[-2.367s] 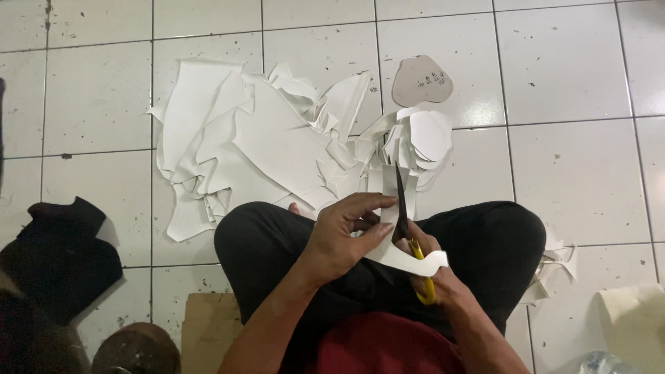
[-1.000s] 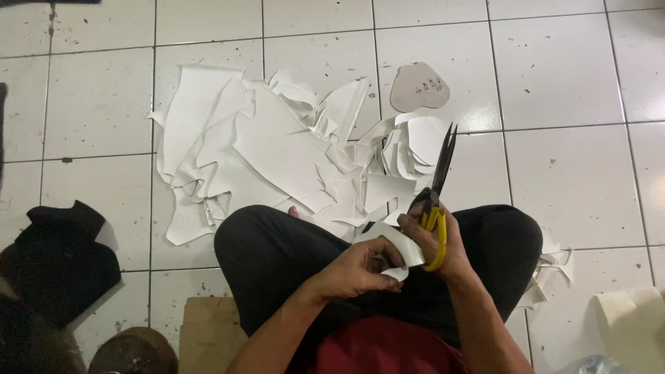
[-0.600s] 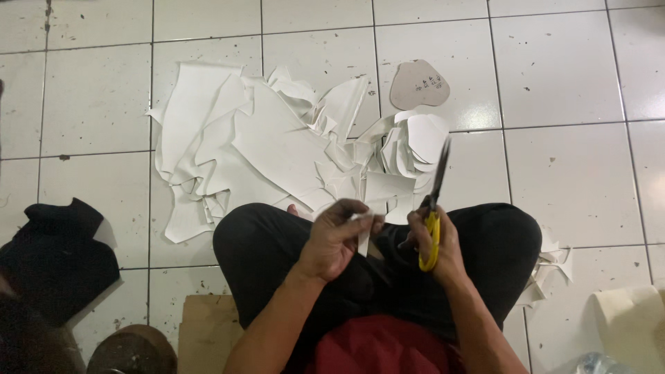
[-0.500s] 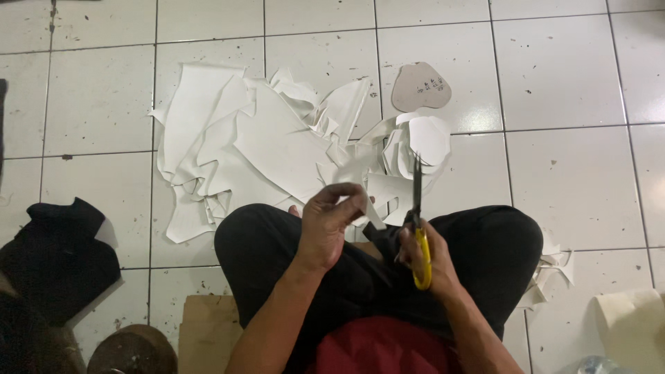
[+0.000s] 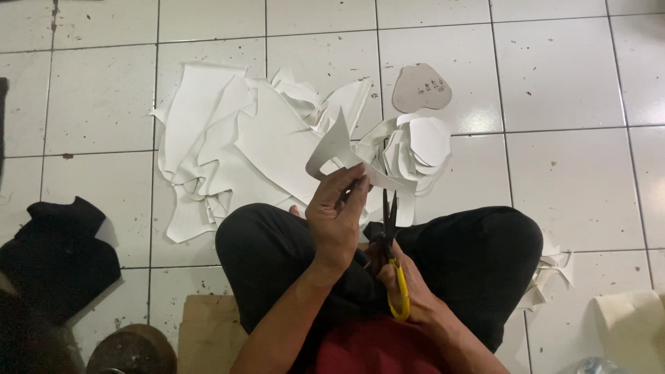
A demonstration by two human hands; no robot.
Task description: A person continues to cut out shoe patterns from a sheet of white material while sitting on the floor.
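Observation:
My left hand (image 5: 337, 216) is raised over my lap and pinches a curved white scrap of sheet material (image 5: 341, 149) between thumb and fingers. My right hand (image 5: 407, 289) grips yellow-handled scissors (image 5: 392, 242), blades pointing up toward the scrap's lower edge. Both hands are above my crossed legs in black trousers (image 5: 471, 253). A heap of white offcuts (image 5: 235, 142) lies on the tiled floor just ahead of my knees.
A stack of rounded white cut pieces (image 5: 422, 142) sits ahead right, with a grey rounded template (image 5: 421, 88) beyond it. A black bundle (image 5: 55, 253) lies left, cardboard (image 5: 206, 331) near my left knee, more scraps (image 5: 551, 273) at right.
My left hand has lifted a larger curved scrap up from the lap. The scissors in my right hand dropped lower and closer to my body.

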